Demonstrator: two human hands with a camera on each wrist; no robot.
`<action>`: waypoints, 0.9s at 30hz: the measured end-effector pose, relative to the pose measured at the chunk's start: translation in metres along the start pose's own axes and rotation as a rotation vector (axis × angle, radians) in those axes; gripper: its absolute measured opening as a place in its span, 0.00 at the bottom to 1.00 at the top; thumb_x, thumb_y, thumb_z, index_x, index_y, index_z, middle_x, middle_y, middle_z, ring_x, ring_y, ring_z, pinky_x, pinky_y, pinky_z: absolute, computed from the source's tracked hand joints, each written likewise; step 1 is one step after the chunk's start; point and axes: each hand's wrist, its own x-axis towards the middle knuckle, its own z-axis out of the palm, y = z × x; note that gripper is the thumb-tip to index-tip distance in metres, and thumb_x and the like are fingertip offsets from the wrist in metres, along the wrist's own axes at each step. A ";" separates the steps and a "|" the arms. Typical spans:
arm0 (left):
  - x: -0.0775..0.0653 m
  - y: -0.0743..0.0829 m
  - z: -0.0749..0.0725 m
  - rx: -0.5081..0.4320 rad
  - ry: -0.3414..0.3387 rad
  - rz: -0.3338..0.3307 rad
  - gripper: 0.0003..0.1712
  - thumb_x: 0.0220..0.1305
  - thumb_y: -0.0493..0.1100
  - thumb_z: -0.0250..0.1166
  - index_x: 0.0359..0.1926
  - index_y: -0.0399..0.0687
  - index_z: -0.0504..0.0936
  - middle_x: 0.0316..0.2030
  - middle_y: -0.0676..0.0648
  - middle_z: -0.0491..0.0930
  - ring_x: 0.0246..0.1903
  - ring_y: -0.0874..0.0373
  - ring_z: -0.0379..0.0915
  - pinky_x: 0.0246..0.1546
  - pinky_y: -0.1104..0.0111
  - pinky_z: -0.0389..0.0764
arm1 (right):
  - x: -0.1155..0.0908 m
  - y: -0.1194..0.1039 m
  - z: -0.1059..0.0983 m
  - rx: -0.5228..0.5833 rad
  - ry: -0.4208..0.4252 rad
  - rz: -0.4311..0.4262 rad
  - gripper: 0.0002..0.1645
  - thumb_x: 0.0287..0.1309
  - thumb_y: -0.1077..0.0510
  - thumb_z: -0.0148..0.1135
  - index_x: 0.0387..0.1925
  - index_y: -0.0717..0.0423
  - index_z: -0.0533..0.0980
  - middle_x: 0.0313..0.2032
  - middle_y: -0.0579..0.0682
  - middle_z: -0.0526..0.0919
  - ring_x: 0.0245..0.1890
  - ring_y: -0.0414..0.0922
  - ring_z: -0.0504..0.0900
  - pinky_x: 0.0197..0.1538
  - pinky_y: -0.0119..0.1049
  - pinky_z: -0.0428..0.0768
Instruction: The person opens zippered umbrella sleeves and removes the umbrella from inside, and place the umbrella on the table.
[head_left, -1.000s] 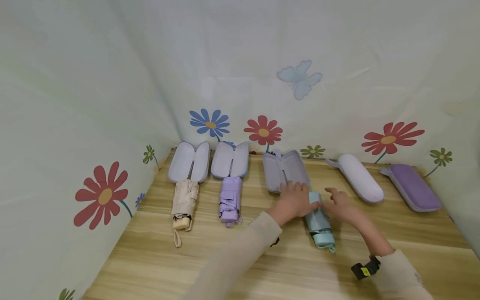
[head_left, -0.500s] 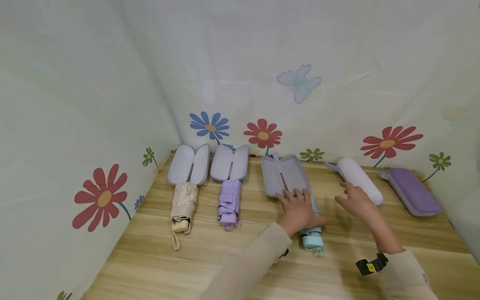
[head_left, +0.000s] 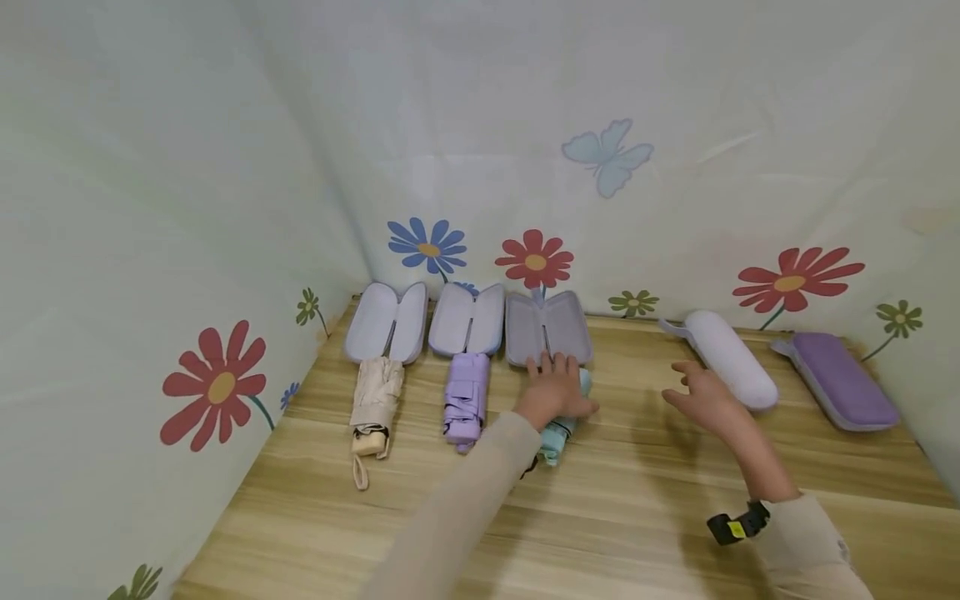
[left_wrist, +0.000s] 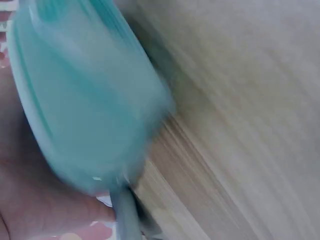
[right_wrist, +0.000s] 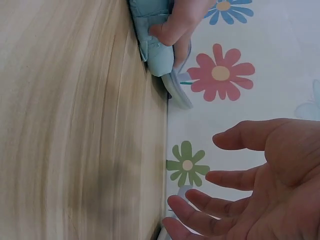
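My left hand (head_left: 553,393) grips a folded teal umbrella (head_left: 557,440), its thumb on the right side. The umbrella's handle end (left_wrist: 95,115) fills much of the left wrist view, blurred, with a cord loop below. Part of the umbrella's body is hidden under the hand. Just beyond, the hand's fingertips reach the front edge of an open grey case (head_left: 566,329). To the right, my right hand (head_left: 708,402) hovers above the table with its fingers spread and holding nothing. In the right wrist view the left thumb (right_wrist: 167,32) lies across the umbrella.
Two open pale cases, the left one (head_left: 371,325) and the middle one (head_left: 453,321), stand behind a beige folded umbrella (head_left: 377,396) and a purple one (head_left: 465,396). Closed white (head_left: 731,358) and purple (head_left: 843,379) cases lie at the right. A flowered curtain borders the wooden table (head_left: 615,517).
The grey case and the teal umbrella have slid left with my left hand, closing up to the middle case. The umbrella now tilts the other way. My right hand has drawn off to the right.
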 end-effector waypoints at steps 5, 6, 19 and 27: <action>0.008 -0.006 -0.006 -0.029 -0.019 0.041 0.56 0.66 0.71 0.57 0.81 0.47 0.47 0.79 0.40 0.46 0.78 0.38 0.35 0.76 0.47 0.43 | 0.003 -0.002 0.004 0.000 -0.011 0.015 0.41 0.72 0.53 0.55 0.71 0.80 0.54 0.62 0.84 0.65 0.62 0.76 0.68 0.55 0.64 0.76; 0.008 -0.006 -0.007 -0.029 -0.018 0.043 0.55 0.67 0.70 0.57 0.81 0.47 0.45 0.80 0.40 0.44 0.79 0.39 0.34 0.76 0.48 0.42 | 0.004 -0.002 0.005 0.000 -0.015 0.020 0.41 0.72 0.53 0.55 0.72 0.79 0.54 0.63 0.84 0.64 0.62 0.76 0.68 0.56 0.64 0.75; -0.040 0.019 -0.002 0.015 0.121 -0.080 0.41 0.73 0.50 0.61 0.80 0.49 0.55 0.77 0.37 0.51 0.68 0.37 0.61 0.61 0.52 0.75 | 0.003 -0.001 0.012 -0.039 -0.003 0.016 0.40 0.72 0.54 0.54 0.70 0.80 0.56 0.61 0.84 0.66 0.62 0.76 0.66 0.57 0.65 0.73; -0.056 0.012 -0.001 0.010 0.114 -0.231 0.40 0.74 0.48 0.60 0.78 0.37 0.56 0.66 0.27 0.64 0.47 0.39 0.77 0.36 0.59 0.84 | 0.007 -0.005 0.014 -0.060 0.007 0.005 0.39 0.70 0.54 0.56 0.69 0.80 0.58 0.59 0.83 0.68 0.60 0.75 0.68 0.56 0.64 0.74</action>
